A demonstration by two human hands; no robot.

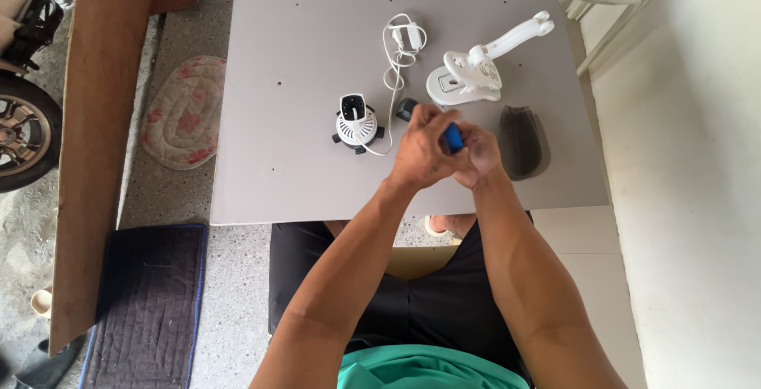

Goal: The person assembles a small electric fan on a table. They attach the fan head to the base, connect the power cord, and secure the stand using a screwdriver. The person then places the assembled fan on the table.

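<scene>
Hands meeting over the grey table (269,80), you are pinching a small blue part (453,137) between your left hand (420,151) and right hand (478,154), both closed on it, steadying it beside the white fan motor (357,122).

The scene is lit evenly by soft, diffuse daylight; no hard glare is seen on the grey table (261,96). The pale wall (697,159) at the right is rendered brightest (close to overexposed). Only faint, short shadows are cast beneath the white clamp stand (476,72). Slight motion blur is observed at the hands. Wide-angle distortion is noted along the frame edges.
</scene>
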